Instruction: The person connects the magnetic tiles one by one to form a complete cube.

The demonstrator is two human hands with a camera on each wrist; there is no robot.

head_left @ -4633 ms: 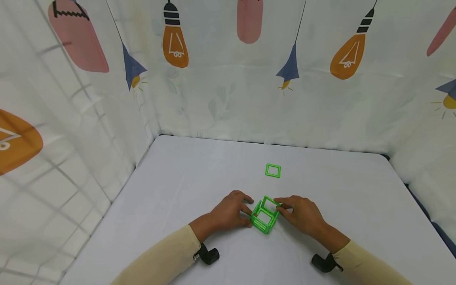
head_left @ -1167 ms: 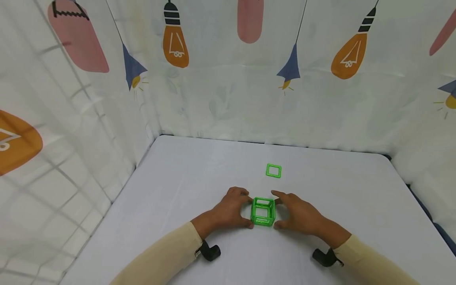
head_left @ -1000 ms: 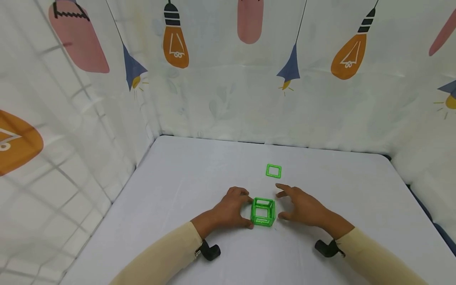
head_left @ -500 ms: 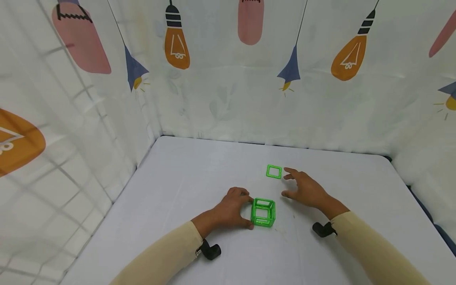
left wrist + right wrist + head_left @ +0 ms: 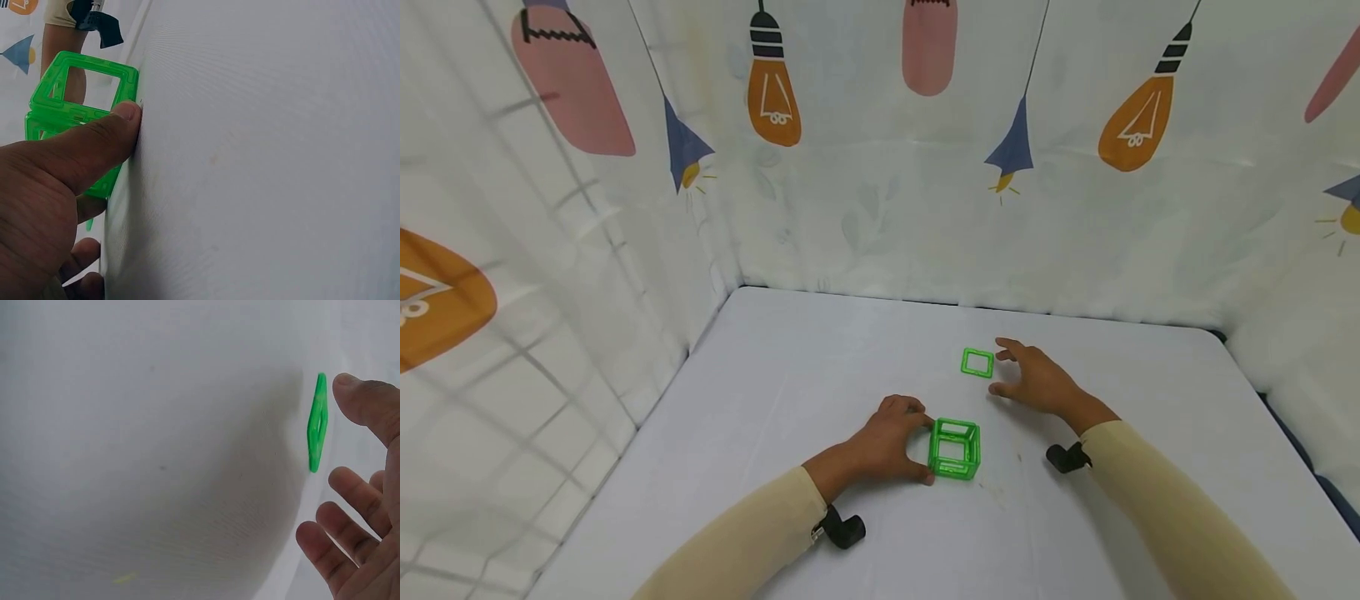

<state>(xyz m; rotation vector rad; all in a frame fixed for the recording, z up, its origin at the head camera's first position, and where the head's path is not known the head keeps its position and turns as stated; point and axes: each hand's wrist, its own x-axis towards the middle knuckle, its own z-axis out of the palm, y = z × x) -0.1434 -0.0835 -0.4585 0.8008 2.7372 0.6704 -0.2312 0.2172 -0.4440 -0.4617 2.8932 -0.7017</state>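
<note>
A cube of green open-frame magnetic tiles [image 5: 954, 450] stands on the white table, in front of the person. The left hand [image 5: 891, 442] grips its left side; the left wrist view shows the thumb [image 5: 100, 140] lying along the near tile, while the other fingers are partly hidden behind the cube. Farther back, a single green square magnetic tile [image 5: 977, 362] lies flat. Just right of that tile hovers the right hand [image 5: 1037, 379], thumb and fingers spread apart, holding nothing. In the right wrist view the tile [image 5: 317, 422] appears edge-on beside the thumb, with a gap between them.
The white table [image 5: 820, 350] reaches to a patterned cloth [image 5: 880, 208] hung behind it and on the left side. Black wrist cameras [image 5: 842, 529] are strapped below both hands. Small faint marks [image 5: 992, 492] show on the tabletop near the cube.
The right hand held a slanted tile at the cube; that tile now sits squared up in it. The right hand then left the cube and moved back to the loose tile. The left hand stayed.
</note>
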